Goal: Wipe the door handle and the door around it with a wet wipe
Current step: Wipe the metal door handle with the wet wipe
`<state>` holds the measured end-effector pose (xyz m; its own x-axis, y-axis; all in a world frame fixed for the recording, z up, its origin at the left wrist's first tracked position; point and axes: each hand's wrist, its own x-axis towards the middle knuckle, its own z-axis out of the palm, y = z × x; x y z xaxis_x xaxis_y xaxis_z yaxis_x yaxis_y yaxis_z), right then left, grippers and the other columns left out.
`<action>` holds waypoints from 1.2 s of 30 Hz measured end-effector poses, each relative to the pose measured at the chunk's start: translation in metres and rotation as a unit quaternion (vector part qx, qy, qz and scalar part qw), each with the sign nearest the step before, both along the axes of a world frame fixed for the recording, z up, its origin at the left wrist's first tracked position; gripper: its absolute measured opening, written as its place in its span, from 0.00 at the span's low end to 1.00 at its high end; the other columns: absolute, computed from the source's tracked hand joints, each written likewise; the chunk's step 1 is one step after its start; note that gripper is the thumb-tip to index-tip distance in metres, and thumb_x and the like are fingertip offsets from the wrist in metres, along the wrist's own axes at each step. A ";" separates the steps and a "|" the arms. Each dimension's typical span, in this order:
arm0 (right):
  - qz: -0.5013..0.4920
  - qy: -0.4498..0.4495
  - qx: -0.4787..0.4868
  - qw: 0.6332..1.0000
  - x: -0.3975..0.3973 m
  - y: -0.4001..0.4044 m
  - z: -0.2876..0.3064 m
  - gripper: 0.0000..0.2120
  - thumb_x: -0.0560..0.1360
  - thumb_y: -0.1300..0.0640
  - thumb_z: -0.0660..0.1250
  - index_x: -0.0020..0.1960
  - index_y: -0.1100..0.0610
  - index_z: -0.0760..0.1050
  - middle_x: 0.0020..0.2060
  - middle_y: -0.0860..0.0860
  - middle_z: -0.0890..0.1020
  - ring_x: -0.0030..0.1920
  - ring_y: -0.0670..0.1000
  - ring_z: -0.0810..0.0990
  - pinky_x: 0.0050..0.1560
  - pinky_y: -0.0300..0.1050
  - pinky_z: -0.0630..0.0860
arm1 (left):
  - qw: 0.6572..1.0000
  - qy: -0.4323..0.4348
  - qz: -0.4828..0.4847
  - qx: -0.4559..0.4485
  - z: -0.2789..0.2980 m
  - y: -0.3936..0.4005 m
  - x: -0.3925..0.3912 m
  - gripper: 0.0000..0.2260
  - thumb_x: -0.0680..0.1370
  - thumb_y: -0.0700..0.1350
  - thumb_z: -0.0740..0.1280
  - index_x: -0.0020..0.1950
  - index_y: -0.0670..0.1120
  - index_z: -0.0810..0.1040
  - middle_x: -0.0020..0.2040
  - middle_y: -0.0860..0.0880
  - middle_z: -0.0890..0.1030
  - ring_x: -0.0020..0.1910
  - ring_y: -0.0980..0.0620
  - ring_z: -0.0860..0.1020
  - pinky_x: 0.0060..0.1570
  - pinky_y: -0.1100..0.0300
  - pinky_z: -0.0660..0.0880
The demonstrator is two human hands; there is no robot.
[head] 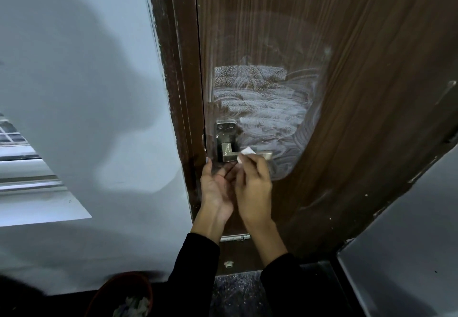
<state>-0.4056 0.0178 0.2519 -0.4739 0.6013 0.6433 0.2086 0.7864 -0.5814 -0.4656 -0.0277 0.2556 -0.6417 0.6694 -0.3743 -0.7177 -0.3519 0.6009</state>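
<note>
Pinched in the right hand, a small wet wipe presses on the door handle; the left hand hovers open just below the handle. So small a wad could slip from the grip and drop.

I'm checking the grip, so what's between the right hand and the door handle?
In the head view, a folded white wet wipe lies between the right hand and the lever of the door handle, pressed against it by the fingertips.
</note>
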 end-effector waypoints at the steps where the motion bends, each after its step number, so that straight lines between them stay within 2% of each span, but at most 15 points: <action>1: -0.006 0.033 -0.027 0.999 0.004 0.003 -0.003 0.13 0.73 0.68 0.66 0.57 0.64 0.78 0.54 0.60 0.78 0.53 0.55 0.79 0.55 0.40 0.74 | 1.000 0.008 -0.002 -0.006 0.000 -0.001 -0.001 0.30 0.78 0.64 0.50 0.56 0.40 0.77 0.50 0.44 0.81 0.51 0.47 0.77 0.59 0.54 0.69; 3: -0.038 0.086 -0.069 0.993 0.009 0.012 -0.005 0.12 0.74 0.68 0.66 0.57 0.64 0.77 0.53 0.60 0.77 0.51 0.55 0.79 0.52 0.38 0.76 | 1.000 0.018 0.001 -0.020 -0.001 -0.003 -0.002 0.30 0.79 0.63 0.49 0.59 0.41 0.76 0.55 0.43 0.81 0.56 0.46 0.78 0.61 0.51 0.69; 5: -0.051 0.110 -0.074 0.990 0.006 0.015 -0.002 0.12 0.73 0.68 0.66 0.57 0.65 0.77 0.52 0.60 0.77 0.51 0.52 0.78 0.53 0.30 0.72 | 0.999 0.020 0.012 -0.033 -0.001 -0.005 -0.002 0.29 0.79 0.63 0.49 0.60 0.41 0.76 0.57 0.44 0.81 0.58 0.46 0.77 0.61 0.50 0.69; 8: -0.008 0.088 -0.046 0.995 -0.007 -0.001 -0.002 0.12 0.72 0.69 0.67 0.56 0.64 0.78 0.51 0.59 0.77 0.51 0.45 0.74 0.55 0.21 0.65 | 0.998 0.003 0.021 -0.052 0.000 -0.008 -0.003 0.29 0.79 0.63 0.49 0.57 0.42 0.77 0.53 0.44 0.81 0.53 0.47 0.78 0.58 0.53 0.71; 11: 0.001 0.097 -0.070 0.993 -0.006 -0.004 -0.008 0.13 0.73 0.69 0.67 0.56 0.63 0.78 0.51 0.58 0.77 0.50 0.47 0.77 0.52 0.23 0.68 | 0.995 -0.011 0.033 -0.090 0.001 -0.012 -0.003 0.28 0.80 0.62 0.48 0.55 0.43 0.77 0.53 0.44 0.81 0.52 0.47 0.78 0.57 0.53 0.71; 15: -0.056 0.148 -0.122 0.980 -0.005 0.007 -0.005 0.12 0.74 0.66 0.66 0.58 0.62 0.76 0.53 0.56 0.73 0.48 0.48 0.77 0.48 0.28 0.72 | 0.991 -0.017 0.062 -0.116 0.000 -0.015 -0.002 0.27 0.81 0.58 0.47 0.64 0.41 0.74 0.61 0.43 0.79 0.59 0.45 0.76 0.62 0.51 0.67; 16: -0.050 0.141 -0.116 0.982 -0.009 0.003 -0.005 0.13 0.74 0.66 0.66 0.58 0.62 0.76 0.53 0.57 0.73 0.49 0.47 0.76 0.49 0.27 0.72 | 0.990 -0.020 0.064 -0.120 0.001 -0.015 -0.001 0.27 0.81 0.59 0.47 0.64 0.41 0.74 0.60 0.43 0.79 0.58 0.46 0.77 0.61 0.52 0.69; 18: -0.016 0.117 -0.093 0.989 -0.014 -0.010 -0.008 0.13 0.74 0.66 0.67 0.58 0.62 0.76 0.54 0.57 0.74 0.51 0.46 0.75 0.52 0.23 0.69 | 0.990 -0.030 0.061 -0.121 0.004 -0.015 0.000 0.27 0.81 0.60 0.48 0.62 0.42 0.76 0.57 0.44 0.80 0.51 0.48 0.78 0.49 0.57 0.72; 20: 0.002 0.110 -0.090 0.990 -0.013 -0.012 -0.010 0.14 0.73 0.67 0.67 0.58 0.62 0.77 0.52 0.57 0.76 0.50 0.48 0.76 0.51 0.24 0.69 | 0.991 -0.032 0.058 -0.117 0.008 -0.015 0.001 0.26 0.81 0.60 0.49 0.59 0.43 0.77 0.52 0.45 0.81 0.46 0.49 0.78 0.42 0.59 0.72; 23: -0.045 0.154 -0.134 0.978 -0.008 0.003 -0.006 0.12 0.73 0.68 0.67 0.56 0.62 0.76 0.51 0.58 0.76 0.48 0.53 0.79 0.47 0.29 0.72 | 0.992 -0.016 0.065 -0.111 0.008 -0.015 0.000 0.25 0.81 0.58 0.49 0.58 0.43 0.76 0.53 0.45 0.81 0.54 0.46 0.78 0.55 0.54 0.70; 25: -0.060 0.158 -0.136 0.976 -0.009 0.005 -0.002 0.12 0.73 0.67 0.67 0.56 0.62 0.76 0.51 0.57 0.75 0.48 0.52 0.78 0.47 0.28 0.72 | 0.992 -0.010 0.070 -0.109 0.008 -0.016 0.000 0.24 0.81 0.58 0.49 0.58 0.43 0.76 0.54 0.45 0.80 0.56 0.45 0.77 0.59 0.52 0.68; 29: 0.010 0.099 -0.076 0.992 -0.018 -0.016 -0.007 0.13 0.72 0.70 0.67 0.55 0.63 0.78 0.50 0.58 0.77 0.48 0.49 0.77 0.50 0.19 0.66 | 0.991 -0.032 0.072 -0.110 0.014 -0.016 0.001 0.25 0.81 0.59 0.50 0.60 0.42 0.76 0.53 0.44 0.81 0.47 0.48 0.78 0.46 0.56 0.73; 31: 0.008 0.112 -0.092 0.989 -0.017 -0.016 -0.008 0.13 0.72 0.69 0.68 0.55 0.62 0.78 0.50 0.58 0.78 0.48 0.50 0.78 0.50 0.22 0.68 | 0.990 -0.028 0.070 -0.116 0.016 -0.017 0.000 0.26 0.81 0.58 0.49 0.62 0.42 0.75 0.56 0.43 0.80 0.49 0.47 0.78 0.47 0.56 0.72; 34: -0.040 0.156 -0.129 0.978 -0.018 -0.009 -0.004 0.11 0.72 0.67 0.68 0.55 0.62 0.76 0.50 0.57 0.76 0.48 0.52 0.78 0.49 0.33 0.74 | 0.989 -0.007 0.075 -0.127 0.014 -0.019 -0.003 0.26 0.81 0.57 0.48 0.63 0.41 0.75 0.58 0.43 0.80 0.55 0.46 0.77 0.52 0.56 0.70; 36: -0.027 0.139 -0.111 0.984 -0.023 -0.015 -0.004 0.11 0.72 0.68 0.68 0.54 0.62 0.77 0.50 0.57 0.76 0.47 0.50 0.77 0.50 0.26 0.71 | 0.989 -0.009 0.085 -0.124 0.014 -0.021 -0.005 0.25 0.81 0.58 0.48 0.61 0.42 0.76 0.53 0.45 0.81 0.52 0.47 0.78 0.49 0.56 0.71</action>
